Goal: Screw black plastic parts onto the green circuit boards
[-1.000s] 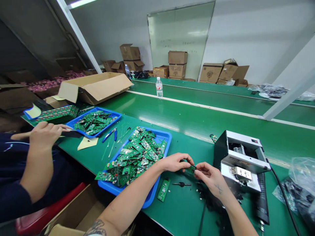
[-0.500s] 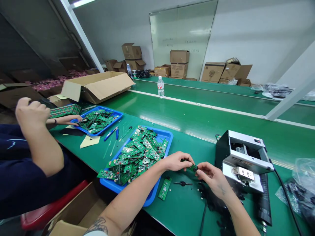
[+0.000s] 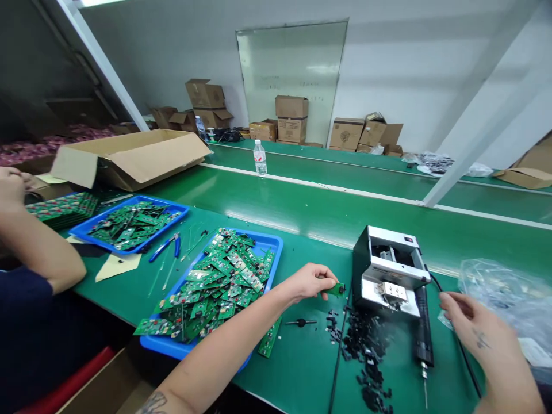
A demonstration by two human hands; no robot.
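My left hand (image 3: 311, 280) pinches a small green circuit board (image 3: 335, 289) just left of the grey benchtop machine (image 3: 390, 270). My right hand (image 3: 468, 319) has its fingers loosely spread beside a clear plastic bag (image 3: 509, 299) at the right, right of the machine, holding nothing that I can see. A blue tray (image 3: 271, 248) heaped with green circuit boards lies left of my left arm. One loose board (image 3: 269, 337) and a small black tool (image 3: 301, 322) lie on the green table under my forearm.
Black scraps (image 3: 366, 356) litter the table in front of the machine, and a black cable (image 3: 339, 351) runs past them. A second blue tray (image 3: 172, 210), blue pliers (image 3: 166, 246), a cardboard box (image 3: 129, 155) and a co-worker's arm (image 3: 38, 253) are at the left. A water bottle (image 3: 259, 157) stands on the conveyor.
My right hand let go of the small board and moved right to the plastic bag. My left hand keeps the board. The view shifted to the right; the co-worker's arm drew back left.
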